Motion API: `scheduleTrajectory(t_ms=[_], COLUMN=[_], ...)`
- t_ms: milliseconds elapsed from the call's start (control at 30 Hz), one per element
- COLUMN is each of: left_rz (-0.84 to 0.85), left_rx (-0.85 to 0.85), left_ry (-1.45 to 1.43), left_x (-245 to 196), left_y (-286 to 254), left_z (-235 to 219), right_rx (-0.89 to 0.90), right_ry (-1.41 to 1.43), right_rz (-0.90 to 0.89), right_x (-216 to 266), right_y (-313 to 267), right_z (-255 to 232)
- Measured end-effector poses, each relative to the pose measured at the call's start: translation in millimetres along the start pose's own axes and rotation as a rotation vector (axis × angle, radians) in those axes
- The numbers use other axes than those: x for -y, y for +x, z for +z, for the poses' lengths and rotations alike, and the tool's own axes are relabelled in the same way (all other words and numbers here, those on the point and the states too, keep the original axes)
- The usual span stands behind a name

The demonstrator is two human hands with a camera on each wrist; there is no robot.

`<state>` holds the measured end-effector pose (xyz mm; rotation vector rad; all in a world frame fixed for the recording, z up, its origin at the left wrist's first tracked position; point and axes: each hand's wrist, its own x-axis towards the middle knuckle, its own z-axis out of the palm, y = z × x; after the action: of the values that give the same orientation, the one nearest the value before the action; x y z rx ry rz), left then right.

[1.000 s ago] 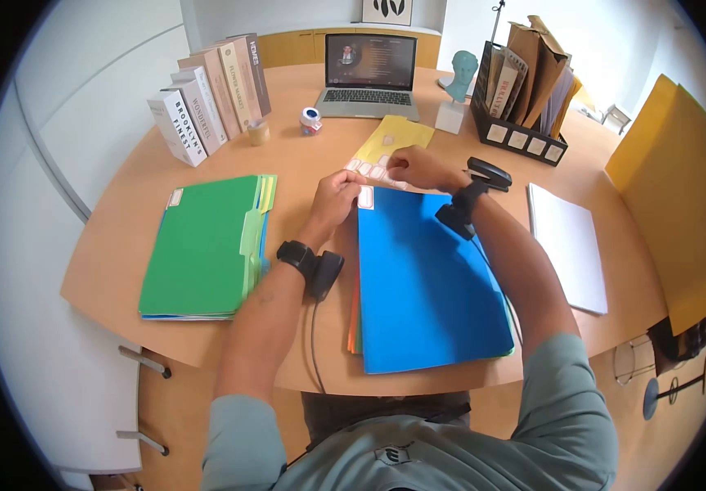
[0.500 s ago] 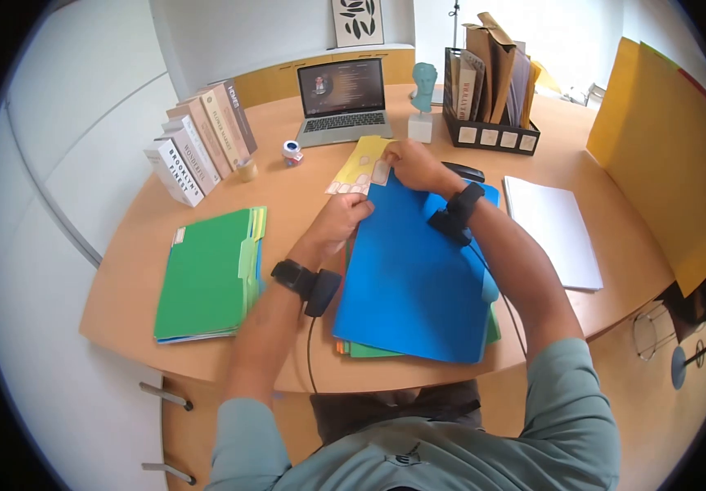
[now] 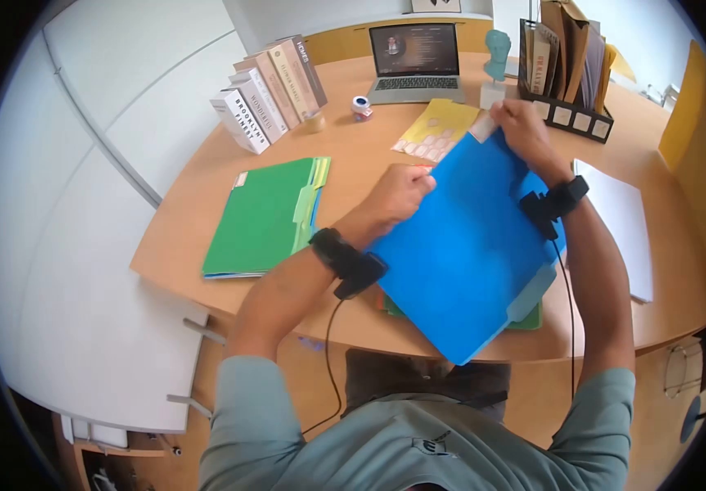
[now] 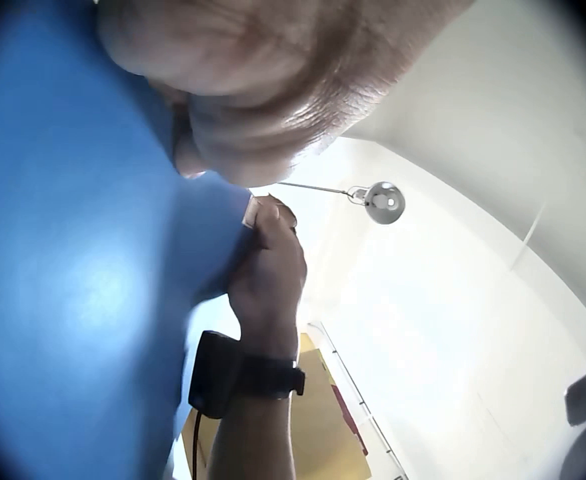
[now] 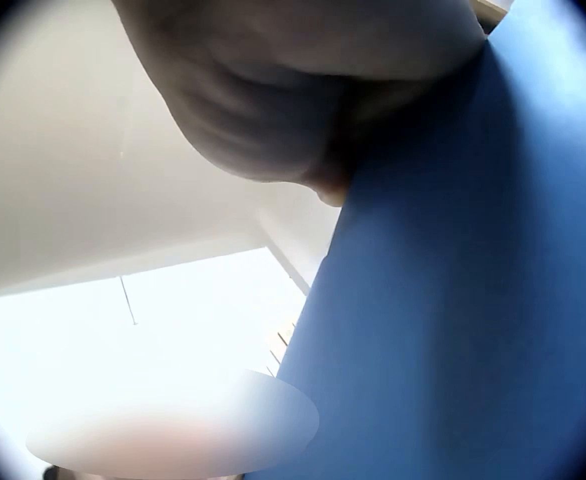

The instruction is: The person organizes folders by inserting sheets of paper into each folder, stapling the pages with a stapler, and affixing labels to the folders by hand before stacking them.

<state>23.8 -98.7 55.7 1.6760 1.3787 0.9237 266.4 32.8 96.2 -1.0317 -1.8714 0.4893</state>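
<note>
Both hands hold a blue file folder, which is raised at a slant over a small pile with a green folder showing beneath. My left hand grips its left edge, thumb on the front face. At the top corner my right hand pinches the folder, right beside a pale label. In the left wrist view, the blue surface fills the left side. A yellow sheet with pale labels lies just beyond the folder.
On the left lies a stack of green folders. White paper lies on the right. At the back stand books, a laptop, a bust and a black file holder. A small jar stands near the laptop.
The blue folder has come up off the pile and turned clockwise. My right hand has gone from the label sheet to the folder's top corner, and my left hand now holds its left edge.
</note>
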Motion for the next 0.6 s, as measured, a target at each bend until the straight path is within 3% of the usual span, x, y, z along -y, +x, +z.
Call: scheduleTrajectory(t_ms=[67, 133, 167, 200, 367, 467, 600], left_rz=[0.043, 0.097, 0.103, -0.050, -0.297, -0.439, -0.483], left_rx=[-0.034, -0.139, -0.283, -0.301, -0.659, -0.799, -0.869], left_ry=[0.100, 0.012, -0.039, -0.049, 0.047, 0.057, 0.078], left_x=[12, 22, 27, 29, 122, 138, 158], left_y=[-10, -32, -48, -61, -121, -153, -164], left_z=[-34, -79, -100, -132, -295, -319, -316], right_rx=[0.044, 0.100, 0.109, 0.117, 0.181, 0.218, 0.237], right_ry=[0.244, 0.474, 0.485, 0.495, 0.588, 0.622, 0.617], right_rz=[0.109, 0.210, 0.235, 0.259, 0.445, 0.505, 0.547], right_x=[14, 31, 30, 27, -7, -20, -30], right_y=[-7, -20, -26, -31, -66, -79, -89], right_z=[-14, -30, -35, -41, -46, -42, -47])
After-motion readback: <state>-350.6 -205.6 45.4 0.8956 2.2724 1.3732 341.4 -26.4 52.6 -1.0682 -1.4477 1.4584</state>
